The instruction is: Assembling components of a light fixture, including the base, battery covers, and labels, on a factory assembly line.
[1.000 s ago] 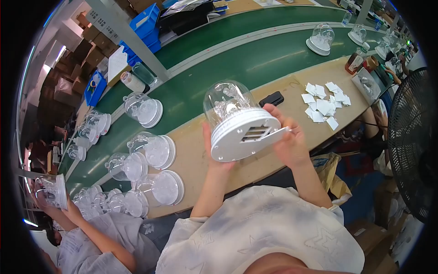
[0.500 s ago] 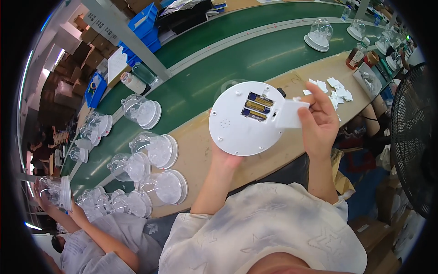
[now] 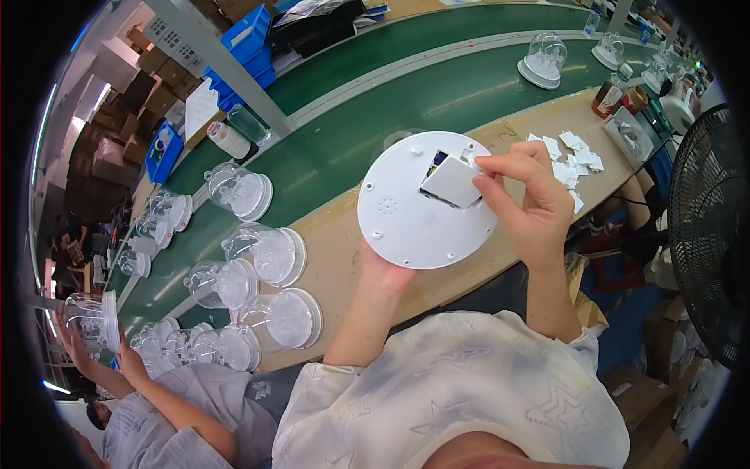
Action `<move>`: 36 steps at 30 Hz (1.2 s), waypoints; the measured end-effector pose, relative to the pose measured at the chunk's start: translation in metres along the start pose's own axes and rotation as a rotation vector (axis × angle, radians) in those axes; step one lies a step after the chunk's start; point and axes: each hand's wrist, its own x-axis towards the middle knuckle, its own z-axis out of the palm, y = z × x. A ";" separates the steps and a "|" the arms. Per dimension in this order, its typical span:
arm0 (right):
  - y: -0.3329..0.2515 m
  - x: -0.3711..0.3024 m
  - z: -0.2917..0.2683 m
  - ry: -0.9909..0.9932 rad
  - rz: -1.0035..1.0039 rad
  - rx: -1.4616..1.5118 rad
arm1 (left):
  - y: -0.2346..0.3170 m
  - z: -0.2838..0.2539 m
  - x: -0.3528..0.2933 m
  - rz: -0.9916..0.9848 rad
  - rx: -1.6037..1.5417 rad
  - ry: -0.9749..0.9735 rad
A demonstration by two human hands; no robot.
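Cover (image 3: 451,181), small, white and square, lies askew across the opening (image 3: 437,159) in the flat underside of a round white base (image 3: 414,234), a dark strip of the gap showing along its upper left edge. The base is raised above the tan surface (image 3: 332,254), underside turned to the camera, and a clear dome (image 3: 397,143) shows faintly behind its upper rim. The hands are apart: the left hand (image 3: 388,272) is clamped on the base from behind at the lower left edge, most of its fingers hidden, while the right hand (image 3: 539,205) pinches the cover near its right edge between thumb and forefinger. Just past the right hand, loose white squares (image 3: 584,159) lie scattered on the surface, with a brown bottle (image 3: 608,98) beyond them. On the left, a broad strip of surface runs between the left forearm and a cluster of domes on white bases (image 3: 295,319). Along the far edge runs a green belt (image 3: 328,164), more domes spaced along it. The near edge passes under the forearms, close to the shirt (image 3: 461,375). A black fan (image 3: 707,234) bounds the far right, and at the far left a co-worker's hands (image 3: 131,361) grip another dome (image 3: 87,320)
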 end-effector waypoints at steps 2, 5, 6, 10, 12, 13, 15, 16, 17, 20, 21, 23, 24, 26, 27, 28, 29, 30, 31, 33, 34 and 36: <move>0.000 -0.001 0.004 0.001 0.030 0.019 | 0.000 -0.002 -0.002 0.029 0.033 0.023; 0.000 -0.001 0.003 0.002 0.010 -0.012 | -0.002 0.002 -0.001 0.035 0.050 0.046; 0.000 -0.001 0.002 0.000 0.009 -0.018 | -0.003 0.004 0.000 0.021 0.033 0.048; 0.002 0.000 0.002 -0.013 0.011 0.013 | -0.002 0.000 -0.001 0.036 0.049 0.047; 0.005 0.001 0.001 -0.014 -0.023 -0.015 | -0.003 -0.007 0.001 0.055 0.063 0.040; 0.006 0.001 0.000 -0.018 -0.056 -0.040 | -0.003 -0.005 0.001 0.052 0.064 0.039; 0.006 -0.001 -0.003 -0.007 -0.028 -0.081 | -0.005 0.000 0.001 0.041 0.085 0.033; 0.006 -0.002 -0.004 0.004 -0.001 -0.120 | -0.005 0.001 0.001 0.035 0.088 0.031; 0.006 -0.004 -0.004 0.009 0.000 -0.125 | -0.005 0.001 0.000 0.009 0.065 -0.003; 0.006 -0.008 -0.001 0.010 0.027 -0.060 | -0.006 0.002 -0.002 -0.009 0.045 -0.016; 0.007 -0.008 -0.001 0.011 0.050 -0.017 | -0.006 0.002 -0.003 0.004 0.047 0.006; 0.011 -0.010 -0.002 0.012 0.071 0.028 | -0.003 -0.004 -0.001 -0.028 0.003 -0.059; 0.015 -0.011 -0.005 -0.022 0.047 0.027 | -0.001 -0.007 -0.001 -0.058 -0.043 -0.123; 0.018 -0.014 -0.004 -0.055 0.023 0.026 | 0.001 -0.007 0.000 -0.032 0.022 -0.134; 0.016 -0.016 0.000 0.010 0.178 0.292 | 0.002 -0.006 0.001 -0.005 0.088 -0.145; 0.015 -0.016 0.003 0.076 0.332 0.556 | 0.003 -0.003 0.001 -0.008 0.088 -0.146; 0.012 -0.014 0.003 0.079 0.331 0.554 | 0.004 0.003 0.000 -0.013 0.144 -0.173; 0.008 -0.012 0.002 0.080 0.373 0.618 | 0.004 0.006 0.000 -0.018 0.199 -0.200; 0.007 -0.009 0.003 0.077 0.414 0.682 | 0.004 0.006 0.001 -0.019 0.199 -0.202; 0.026 -0.015 -0.003 -0.107 0.327 0.622 | 0.003 0.004 0.001 0.001 0.194 -0.094; 0.030 -0.015 -0.005 -0.287 0.239 0.561 | 0.002 0.003 0.000 0.001 0.197 -0.094; 0.026 -0.019 0.000 -0.265 0.289 0.630 | 0.000 -0.003 -0.001 0.012 0.212 -0.061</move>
